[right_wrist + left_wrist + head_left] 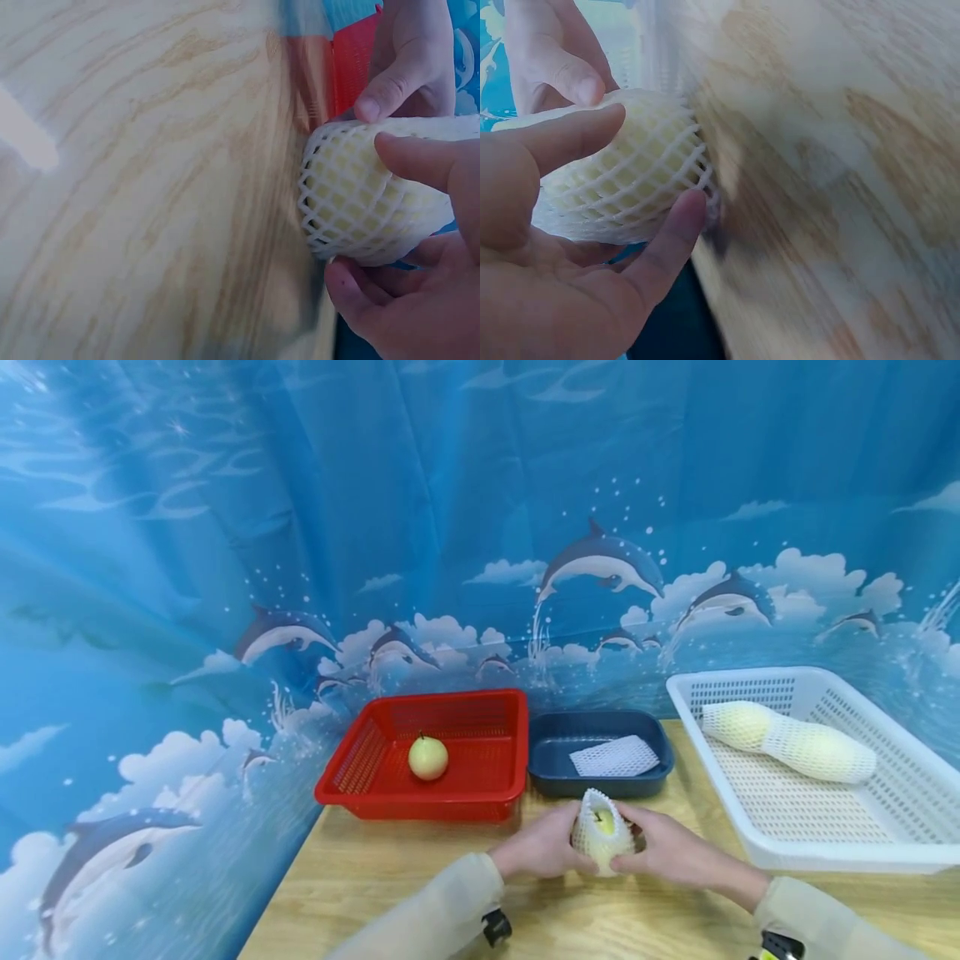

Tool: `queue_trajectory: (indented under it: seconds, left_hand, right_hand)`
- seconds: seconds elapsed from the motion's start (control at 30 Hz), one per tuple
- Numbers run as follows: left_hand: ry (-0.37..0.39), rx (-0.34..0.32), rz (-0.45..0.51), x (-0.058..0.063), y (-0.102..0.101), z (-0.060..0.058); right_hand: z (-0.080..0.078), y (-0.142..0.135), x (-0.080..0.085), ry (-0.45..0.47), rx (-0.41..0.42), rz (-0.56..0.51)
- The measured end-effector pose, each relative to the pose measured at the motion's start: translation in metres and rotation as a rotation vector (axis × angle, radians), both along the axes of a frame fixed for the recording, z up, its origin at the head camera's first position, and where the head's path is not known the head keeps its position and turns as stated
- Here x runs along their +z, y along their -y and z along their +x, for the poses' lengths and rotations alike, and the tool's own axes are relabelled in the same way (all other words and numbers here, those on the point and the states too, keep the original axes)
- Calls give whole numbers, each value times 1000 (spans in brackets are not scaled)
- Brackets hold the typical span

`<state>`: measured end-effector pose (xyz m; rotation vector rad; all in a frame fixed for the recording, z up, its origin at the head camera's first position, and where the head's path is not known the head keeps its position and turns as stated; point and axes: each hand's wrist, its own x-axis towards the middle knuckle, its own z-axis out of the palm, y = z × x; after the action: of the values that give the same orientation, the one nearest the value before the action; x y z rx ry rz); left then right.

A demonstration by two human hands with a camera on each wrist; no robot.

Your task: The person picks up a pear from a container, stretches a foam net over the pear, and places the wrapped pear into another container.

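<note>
A pale yellow pear (pixel 604 821) sits upright inside a white foam net sleeve (pixel 600 850), at the table's front in the head view. My left hand (pixel 546 843) grips it from the left, thumb and fingers around the net. From the right, my right hand (pixel 663 847) holds the same netted pear. Both wrist views show the net sleeve (pixel 641 161) stretched over the fruit's rounded bottom. The left thumb and fingers (pixel 676 236) press on the mesh. In the right wrist view, the right hand (pixel 420 277) has its thumb and fingers curled on it.
A red basket (pixel 427 808) at the left holds one bare pear (pixel 428 757). Behind the hands, a dark blue tray (pixel 600 787) holds a flat foam net (pixel 615 757). The white basket (pixel 840 852) at the right contains two netted pears (pixel 817 750). A dolphin-printed curtain (pixel 450 527) hangs behind.
</note>
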<state>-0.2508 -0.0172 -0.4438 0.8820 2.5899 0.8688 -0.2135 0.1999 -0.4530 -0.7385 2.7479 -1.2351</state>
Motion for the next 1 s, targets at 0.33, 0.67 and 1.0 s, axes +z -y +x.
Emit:
queue_trajectory:
  seconds: [0.33, 0.67, 1.0]
  left_hand:
    - [2, 4, 18, -4, -3, -2]
    - [158, 11, 242, -8, 6, 3]
    - [240, -8, 439, -9, 7, 9]
  right_hand:
    - [-5, -2, -13, 21, 32, -36]
    - [9, 8, -8, 60, -42, -135]
    - [11, 7, -2, 158, -11, -294]
